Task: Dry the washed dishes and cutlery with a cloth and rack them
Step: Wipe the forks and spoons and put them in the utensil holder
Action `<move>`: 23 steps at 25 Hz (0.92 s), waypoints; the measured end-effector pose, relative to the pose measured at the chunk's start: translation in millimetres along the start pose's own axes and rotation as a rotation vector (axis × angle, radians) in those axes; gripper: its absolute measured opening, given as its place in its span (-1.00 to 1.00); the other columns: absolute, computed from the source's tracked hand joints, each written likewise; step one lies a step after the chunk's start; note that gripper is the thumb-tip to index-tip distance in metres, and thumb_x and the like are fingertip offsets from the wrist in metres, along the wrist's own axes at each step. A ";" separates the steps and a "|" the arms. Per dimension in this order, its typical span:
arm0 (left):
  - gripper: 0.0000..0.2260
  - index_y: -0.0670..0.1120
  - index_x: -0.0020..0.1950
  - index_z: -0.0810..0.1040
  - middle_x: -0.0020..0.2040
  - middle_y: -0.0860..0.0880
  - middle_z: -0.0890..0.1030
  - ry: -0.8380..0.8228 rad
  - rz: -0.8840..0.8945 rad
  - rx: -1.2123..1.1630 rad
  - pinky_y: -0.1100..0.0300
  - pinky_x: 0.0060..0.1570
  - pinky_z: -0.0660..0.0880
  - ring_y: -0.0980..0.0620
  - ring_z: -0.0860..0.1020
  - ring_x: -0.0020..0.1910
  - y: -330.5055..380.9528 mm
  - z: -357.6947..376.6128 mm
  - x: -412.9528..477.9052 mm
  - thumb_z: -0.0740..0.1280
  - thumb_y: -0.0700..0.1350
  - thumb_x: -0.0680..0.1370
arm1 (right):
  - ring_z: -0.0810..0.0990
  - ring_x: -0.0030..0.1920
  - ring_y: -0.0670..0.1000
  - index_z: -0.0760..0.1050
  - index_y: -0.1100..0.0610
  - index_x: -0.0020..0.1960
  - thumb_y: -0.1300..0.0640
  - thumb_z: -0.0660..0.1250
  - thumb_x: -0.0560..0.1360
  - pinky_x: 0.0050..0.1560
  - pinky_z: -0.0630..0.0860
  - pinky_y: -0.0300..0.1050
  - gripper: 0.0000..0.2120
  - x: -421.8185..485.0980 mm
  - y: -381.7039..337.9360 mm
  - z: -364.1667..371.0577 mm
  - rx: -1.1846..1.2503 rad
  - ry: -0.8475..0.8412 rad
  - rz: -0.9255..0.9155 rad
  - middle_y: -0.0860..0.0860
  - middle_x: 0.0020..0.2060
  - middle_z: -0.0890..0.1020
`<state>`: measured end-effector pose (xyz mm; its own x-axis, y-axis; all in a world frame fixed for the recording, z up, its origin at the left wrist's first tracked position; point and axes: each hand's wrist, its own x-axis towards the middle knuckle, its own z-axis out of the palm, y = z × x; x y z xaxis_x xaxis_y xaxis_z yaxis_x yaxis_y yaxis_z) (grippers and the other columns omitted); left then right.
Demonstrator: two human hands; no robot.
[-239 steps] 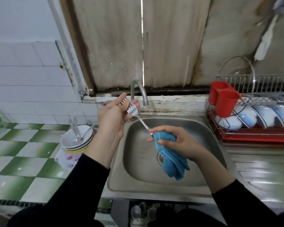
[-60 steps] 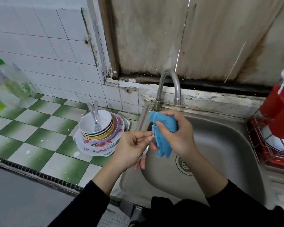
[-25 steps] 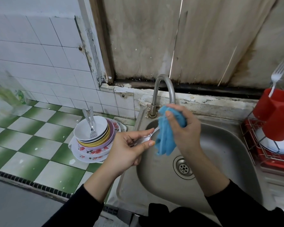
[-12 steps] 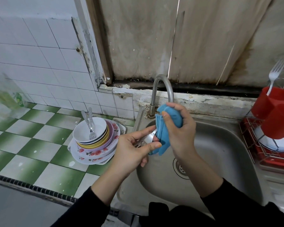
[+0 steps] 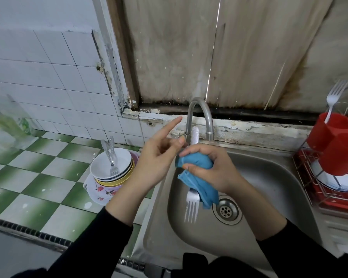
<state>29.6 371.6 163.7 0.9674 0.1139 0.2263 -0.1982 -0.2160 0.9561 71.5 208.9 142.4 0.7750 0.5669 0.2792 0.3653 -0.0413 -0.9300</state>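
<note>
Head view, kitchen sink seen from above. My feed shows the right hand (image 5: 215,171) clenched round a bunched blue cloth (image 5: 197,177), which wraps the middle of a fork (image 5: 191,205). The fork hangs upright over the sink (image 5: 279,197), tines down, just left of the drain (image 5: 226,210). Its handle end rises above the fist, directly in front of the base of the faucet (image 5: 199,109). Cloth and fingers hide the shaft between, so I cannot tell how much of it the cloth covers. The left hand (image 5: 157,157) is just beside the right and released: the index finger is straight and points up to the right, and the other fingers are loosely bent, grasping nothing that I can see. Its thumb lies near the fork handle; I cannot confirm contact.

Surroundings. To the left, on the green-and-white checked counter (image 5: 34,177), stands a stack of bowls and plates (image 5: 111,177), with two utensils (image 5: 111,155) propped in the top bowl; the left hand and wrist cover the stack's right edge. At far left is a clear plastic bottle (image 5: 6,121), blurred. To the right of the sink is a red wire dish rack (image 5: 327,199) holding white bowls (image 5: 338,183). At its left end is a red cutlery holder (image 5: 338,141) with a second fork (image 5: 332,101) standing tines up. Behind are white wall tiles (image 5: 48,77) and stained boards (image 5: 169,57).
</note>
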 end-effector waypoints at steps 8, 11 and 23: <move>-0.72 -0.05 0.07 0.64 -0.21 -0.01 0.71 -0.189 -0.082 -0.102 0.29 -0.06 0.58 0.10 0.68 -0.09 16.9 6.3 12.4 0.38 -0.37 0.47 | 0.64 -0.06 -0.06 0.64 -0.04 0.00 0.26 0.46 0.42 -0.09 0.56 -0.24 -0.75 -11.7 -1.4 -10.3 -0.118 -0.159 -0.070 -0.13 -0.07 0.66; -0.73 -0.05 0.01 0.65 -0.28 0.05 0.70 -0.115 -0.084 -0.086 0.37 -0.13 0.55 0.15 0.68 -0.17 20.2 13.9 10.1 0.40 -0.39 0.45 | 0.65 -0.05 -0.07 0.65 -0.02 -0.01 0.29 0.46 0.42 -0.09 0.55 -0.26 -0.75 -17.8 0.6 -13.0 -0.080 -0.131 -0.064 -0.16 -0.07 0.66; -0.78 -0.11 -0.04 0.61 -0.36 0.00 0.67 0.406 -0.124 -0.440 0.28 -0.38 0.58 0.04 0.67 -0.37 23.4 16.8 12.4 0.29 -0.40 0.54 | 0.63 0.00 -0.15 0.62 -0.10 -0.09 0.32 0.51 0.38 -0.02 0.55 -0.30 -0.68 -37.9 23.2 -5.7 -0.168 0.253 0.005 -0.22 -0.06 0.66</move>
<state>39.6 351.7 185.7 0.8671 0.4920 0.0781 -0.2182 0.2340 0.9474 53.5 181.8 111.6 0.8732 0.3446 0.3446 0.4247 -0.1911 -0.8849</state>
